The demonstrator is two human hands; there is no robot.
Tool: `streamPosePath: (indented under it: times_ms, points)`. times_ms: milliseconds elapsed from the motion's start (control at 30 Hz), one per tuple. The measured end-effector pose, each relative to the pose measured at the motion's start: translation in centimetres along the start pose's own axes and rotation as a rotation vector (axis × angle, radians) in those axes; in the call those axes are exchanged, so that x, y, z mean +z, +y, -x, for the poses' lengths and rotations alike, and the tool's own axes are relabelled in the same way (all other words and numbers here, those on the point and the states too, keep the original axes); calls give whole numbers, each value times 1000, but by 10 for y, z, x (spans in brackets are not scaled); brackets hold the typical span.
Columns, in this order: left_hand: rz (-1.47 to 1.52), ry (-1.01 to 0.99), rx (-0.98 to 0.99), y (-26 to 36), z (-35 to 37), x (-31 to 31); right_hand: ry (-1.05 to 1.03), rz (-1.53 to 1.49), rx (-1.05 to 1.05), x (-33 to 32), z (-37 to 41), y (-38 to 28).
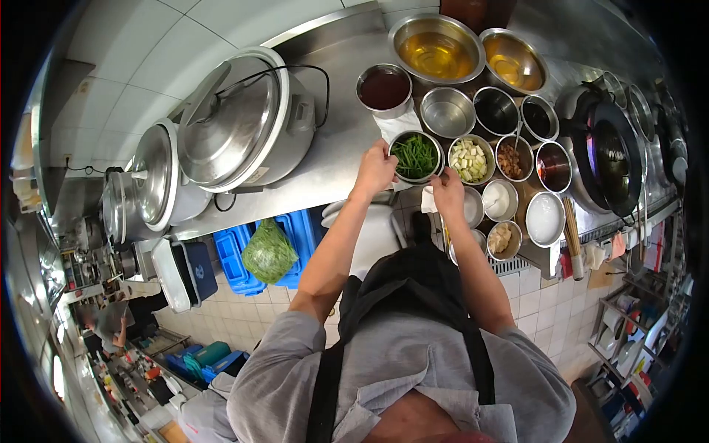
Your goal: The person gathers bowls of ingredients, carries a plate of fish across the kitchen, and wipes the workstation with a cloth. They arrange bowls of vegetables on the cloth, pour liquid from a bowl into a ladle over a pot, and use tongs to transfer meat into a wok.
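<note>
A round steel bowl of cut green vegetables [414,156], perhaps scallions, stands at the counter's front, between my hands. My left hand [375,173] closes on the bowl's left side, its fingers partly hidden behind the rim. At the lower right of the same bowl, my right hand [448,192] has its fingers bent against the rim. Immediately right is a bowl of pale chopped pieces [470,161]. Behind lie an empty-looking steel bowl [447,112] and a container of dark red sauce [383,86]. A white cloth [428,200] shows beside my right hand.
Large lidded cookers [235,122] occupy the counter's left. Two basins of yellow oil [437,55] are at the back. Several seasoning bowls and a black wok [614,159] stand to the right. A bag of greens [269,252] rests on blue crates. Another person [114,321] is far left.
</note>
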State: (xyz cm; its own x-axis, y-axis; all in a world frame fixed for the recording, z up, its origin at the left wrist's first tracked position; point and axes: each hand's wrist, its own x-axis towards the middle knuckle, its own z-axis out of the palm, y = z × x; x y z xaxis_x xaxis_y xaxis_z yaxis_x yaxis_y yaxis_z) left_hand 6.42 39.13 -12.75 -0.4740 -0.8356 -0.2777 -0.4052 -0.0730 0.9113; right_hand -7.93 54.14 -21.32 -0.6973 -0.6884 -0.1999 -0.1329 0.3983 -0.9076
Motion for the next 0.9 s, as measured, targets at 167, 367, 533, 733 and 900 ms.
streamPosePath:
  times_ms: [167, 367, 533, 733, 900]
  points:
    - [243, 144, -6, 9, -6, -32, 26, 38, 30, 8, -6, 6]
    - [262, 398, -64, -25, -21, -49, -3, -94, 111, 6, -6, -1]
    - [304, 440, -103, -46, -36, -40, 59, -77, 31, 5, -2, 0]
    - [343, 399, -128, -65, -46, -9, 25, -126, 46, 8, -4, 14]
    - [282, 401, -152, -61, -49, -10, 19, -38, 47, 1, 0, -2]
